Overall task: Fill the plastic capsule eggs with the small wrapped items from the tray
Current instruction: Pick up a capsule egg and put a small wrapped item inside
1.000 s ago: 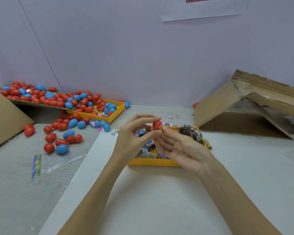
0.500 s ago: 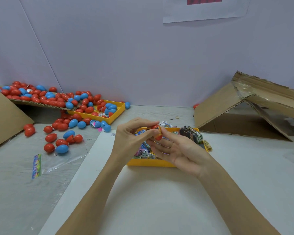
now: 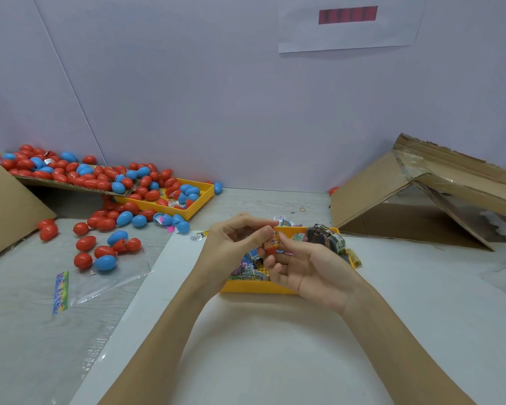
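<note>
The big heap of red and blue eggs (image 3: pixel 79 173) lay far to my left, some in a yellow bin (image 3: pixel 200 197); the yellow tray (image 3: pixel 254 287) of wrapped items (image 3: pixel 250 268) sat right under my hands; my left hand (image 3: pixel 231 252) and my right hand (image 3: pixel 307 270) met above it, both pinching one red egg (image 3: pixel 270 250) with an orange wrapped item (image 3: pixel 273 240) poking out of its top. I think I was at the stuffing step; next I would need to push the item all the way in and snap the other half on, without squashing it. A second before, the egg looked shut and sat higher; now it was lower and the item showed.
</note>
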A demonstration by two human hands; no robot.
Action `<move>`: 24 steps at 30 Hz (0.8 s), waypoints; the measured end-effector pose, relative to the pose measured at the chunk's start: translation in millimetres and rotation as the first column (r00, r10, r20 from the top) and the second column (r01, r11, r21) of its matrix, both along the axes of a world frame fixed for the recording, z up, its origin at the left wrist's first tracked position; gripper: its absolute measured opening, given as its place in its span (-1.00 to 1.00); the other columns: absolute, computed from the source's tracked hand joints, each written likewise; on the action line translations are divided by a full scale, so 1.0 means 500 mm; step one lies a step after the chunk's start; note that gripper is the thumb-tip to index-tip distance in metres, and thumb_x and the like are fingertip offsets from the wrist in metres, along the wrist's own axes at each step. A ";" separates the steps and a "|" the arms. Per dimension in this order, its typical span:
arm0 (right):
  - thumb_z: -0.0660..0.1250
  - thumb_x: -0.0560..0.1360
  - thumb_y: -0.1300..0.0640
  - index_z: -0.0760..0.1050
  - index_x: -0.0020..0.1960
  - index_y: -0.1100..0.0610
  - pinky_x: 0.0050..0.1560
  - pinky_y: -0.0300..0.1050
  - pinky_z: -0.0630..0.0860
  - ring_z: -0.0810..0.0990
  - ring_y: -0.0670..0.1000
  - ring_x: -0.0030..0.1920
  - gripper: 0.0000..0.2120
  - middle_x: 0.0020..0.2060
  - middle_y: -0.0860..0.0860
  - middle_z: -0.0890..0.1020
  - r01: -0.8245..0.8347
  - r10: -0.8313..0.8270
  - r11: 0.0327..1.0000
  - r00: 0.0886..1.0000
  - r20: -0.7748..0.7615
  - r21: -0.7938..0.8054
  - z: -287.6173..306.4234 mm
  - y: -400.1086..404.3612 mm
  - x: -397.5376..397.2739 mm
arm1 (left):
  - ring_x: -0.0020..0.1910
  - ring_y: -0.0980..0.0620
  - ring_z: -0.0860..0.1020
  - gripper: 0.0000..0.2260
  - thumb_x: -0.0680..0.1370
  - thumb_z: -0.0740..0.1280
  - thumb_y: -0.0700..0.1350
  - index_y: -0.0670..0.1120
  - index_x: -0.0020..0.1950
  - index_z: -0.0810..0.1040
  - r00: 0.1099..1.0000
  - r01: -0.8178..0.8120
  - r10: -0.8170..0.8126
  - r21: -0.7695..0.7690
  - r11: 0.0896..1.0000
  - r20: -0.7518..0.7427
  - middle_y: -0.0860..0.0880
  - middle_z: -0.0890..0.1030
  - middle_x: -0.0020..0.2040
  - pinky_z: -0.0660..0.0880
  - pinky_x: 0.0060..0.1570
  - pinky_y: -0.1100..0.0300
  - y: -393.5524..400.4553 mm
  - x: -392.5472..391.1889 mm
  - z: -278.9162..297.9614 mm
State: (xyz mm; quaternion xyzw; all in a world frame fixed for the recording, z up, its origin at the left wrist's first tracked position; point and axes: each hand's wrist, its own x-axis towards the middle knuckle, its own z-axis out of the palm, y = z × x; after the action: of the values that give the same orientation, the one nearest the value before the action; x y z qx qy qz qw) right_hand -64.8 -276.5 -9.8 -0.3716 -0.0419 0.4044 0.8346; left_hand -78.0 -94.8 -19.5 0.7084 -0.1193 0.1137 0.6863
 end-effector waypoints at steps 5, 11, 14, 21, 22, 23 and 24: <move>0.39 0.55 0.11 0.70 0.06 0.32 -0.18 -0.18 0.63 0.64 0.04 -0.17 -0.73 -0.04 0.23 0.66 -0.001 0.000 1.000 0.999 0.046 0.030 -0.006 0.005 0.004 | 0.02 0.02 0.63 -0.78 0.48 0.47 0.05 -0.02 0.05 0.76 0.999 -0.034 0.034 -0.071 0.997 -0.015 -0.02 0.64 -0.07 0.60 0.00 0.19 -0.003 0.000 0.002; 0.30 0.64 0.08 0.64 0.16 0.35 -0.12 -0.15 0.66 0.71 0.08 -0.08 -0.67 0.08 0.27 0.69 0.038 -0.031 0.998 0.986 0.164 -0.041 -0.014 0.010 0.005 | 0.11 0.08 0.66 -0.72 0.60 0.30 0.16 0.09 0.13 0.73 0.996 -0.085 0.086 -0.034 0.996 0.009 0.06 0.72 0.05 0.58 0.05 0.28 -0.003 0.001 -0.001; 0.19 0.70 0.08 0.61 0.20 0.32 -0.17 -0.15 0.67 0.72 0.08 -0.12 -0.65 0.09 0.22 0.71 0.106 -0.105 0.994 0.988 0.113 -0.003 0.018 -0.007 0.030 | 0.15 0.07 0.64 -0.66 0.66 0.15 0.18 0.15 0.24 0.67 0.978 -0.198 0.201 -0.053 0.979 0.058 0.04 0.71 0.12 0.58 0.15 0.16 0.010 0.007 0.000; -0.04 0.75 0.00 0.43 0.46 0.25 -0.34 -0.19 0.56 0.69 0.02 -0.26 -0.52 -0.08 0.13 0.72 0.486 -0.518 0.701 0.850 -0.095 0.522 0.192 -0.143 0.165 | 0.00 0.04 0.68 -0.54 0.63 0.14 0.25 0.06 -0.12 0.76 0.944 -0.321 0.315 -0.043 0.946 -0.102 0.02 0.75 -0.04 0.56 0.15 0.05 0.014 0.013 -0.001; -0.09 0.75 -0.07 0.44 0.45 0.26 -0.35 -0.21 0.54 0.68 0.01 -0.28 -0.45 -0.08 0.13 0.72 0.513 -0.543 0.701 0.834 -0.096 0.496 0.192 -0.151 0.176 | 0.00 0.02 0.68 -0.54 0.64 0.14 0.22 0.04 -0.13 0.76 0.939 -0.329 0.324 -0.028 0.944 -0.115 0.01 0.75 -0.06 0.56 0.15 0.04 0.015 0.014 -0.002; -0.12 0.74 -0.11 0.45 0.43 0.26 -0.36 -0.24 0.51 0.66 -0.01 -0.29 -0.41 -0.10 0.12 0.72 0.533 -0.560 0.727 0.825 -0.074 0.434 0.184 -0.153 0.183 | -0.01 0.02 0.68 -0.53 0.66 0.14 0.20 0.01 -0.13 0.75 0.933 -0.342 0.337 -0.015 0.940 -0.125 0.01 0.74 -0.08 0.56 0.14 0.05 0.016 0.017 -0.003; -0.11 0.74 -0.12 0.47 0.41 0.26 -0.36 -0.27 0.49 0.63 -0.03 -0.30 -0.41 -0.12 0.09 0.71 0.537 -0.564 0.768 0.825 -0.028 0.348 0.168 -0.151 0.184 | -0.03 0.05 0.68 -0.54 0.67 0.15 0.17 0.00 -0.14 0.75 0.926 -0.358 0.355 -0.003 0.934 -0.130 0.02 0.74 -0.10 0.57 0.10 0.08 0.018 0.019 -0.005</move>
State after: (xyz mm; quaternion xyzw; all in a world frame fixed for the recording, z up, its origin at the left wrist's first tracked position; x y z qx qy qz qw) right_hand 27.0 -352.0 74.4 -0.2329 -0.0332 0.1135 0.9653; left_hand -68.5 -85.9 -21.8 0.7147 0.0567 0.1927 0.6699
